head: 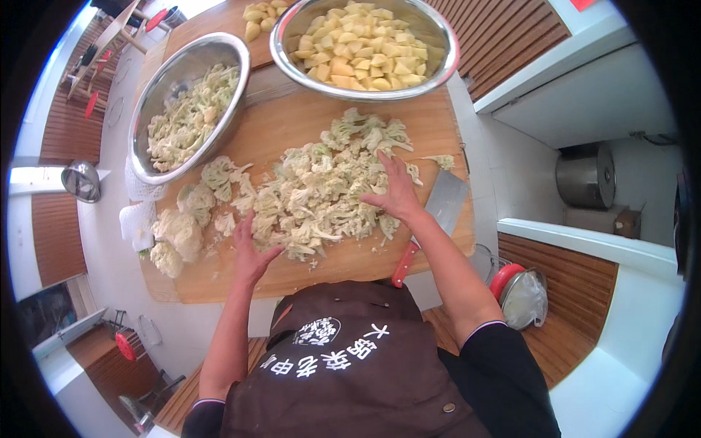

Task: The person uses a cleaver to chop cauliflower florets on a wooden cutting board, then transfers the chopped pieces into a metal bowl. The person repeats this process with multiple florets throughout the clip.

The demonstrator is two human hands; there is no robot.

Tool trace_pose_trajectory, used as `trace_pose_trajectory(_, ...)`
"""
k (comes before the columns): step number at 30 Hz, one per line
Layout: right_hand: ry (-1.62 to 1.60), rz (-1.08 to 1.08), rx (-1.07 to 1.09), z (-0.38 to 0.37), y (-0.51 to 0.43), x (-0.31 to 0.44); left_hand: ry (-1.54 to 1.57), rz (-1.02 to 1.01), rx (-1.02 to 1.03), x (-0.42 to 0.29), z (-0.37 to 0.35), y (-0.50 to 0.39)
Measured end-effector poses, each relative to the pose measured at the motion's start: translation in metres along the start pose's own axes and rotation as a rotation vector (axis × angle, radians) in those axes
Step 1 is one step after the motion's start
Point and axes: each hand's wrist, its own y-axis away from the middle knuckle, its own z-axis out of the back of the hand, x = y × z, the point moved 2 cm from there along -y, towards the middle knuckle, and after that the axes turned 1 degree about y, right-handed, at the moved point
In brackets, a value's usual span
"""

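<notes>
A broad pile of cut cauliflower florets (312, 191) covers the middle of the wooden table (230, 284). My left hand (253, 251) is at the pile's near left edge, thumb and fingers apart. At the right side of the pile, my right hand (395, 189) is spread, its fingertips by the florets; whether they touch is hard to tell. Neither hand holds anything. A cleaver with a red handle (405, 265) lies to the right, its broad blade (446, 200) partly behind my right forearm. Larger uncut cauliflower pieces (178, 235) sit left of my left hand.
A steel bowl of florets (245, 60) stands tilted at the back left. Behind the pile is a larger steel bowl of cut potatoes (453, 52), with whole peeled potatoes (263, 19) beside it. White foam netting (137, 222) hangs at the left edge. A red stool (505, 279) stands lower right.
</notes>
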Motion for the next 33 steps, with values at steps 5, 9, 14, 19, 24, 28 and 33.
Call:
trace_pose_trajectory(5, 0.035, 0.006, 0.138, -0.011, -0.009, 0.021, 0.058, -0.063, 0.199, -0.003, -0.006, -0.018)
trace_pose_trajectory(9, 0.051, -0.026, 0.123, -0.014, -0.009, 0.035, 0.061, 0.012, 0.179, -0.012, -0.002, -0.031)
trace_pose_trajectory(14, 0.256, -0.097, 0.044, -0.011, -0.011, 0.057, -0.11, 0.069, 0.227, -0.033, 0.03, -0.048)
trace_pose_trajectory(19, 0.227, -0.153, 0.09, -0.007, -0.025, 0.06, -0.321, -0.036, 0.271, -0.074, 0.022, -0.088)
trace_pose_trajectory(24, -0.048, -0.088, 0.069, -0.009, -0.026, 0.032, -0.353, -0.017, 0.4, -0.093, 0.002, -0.12)
trace_pose_trajectory(28, -0.033, 0.075, 0.19, -0.03, -0.034, 0.035, -0.338, -0.075, 0.455, -0.095, -0.008, -0.132)
trace_pose_trajectory(33, -0.126, 0.116, 0.265, -0.06, -0.041, 0.061, -0.062, -0.194, 0.322, -0.082, -0.019, -0.133)
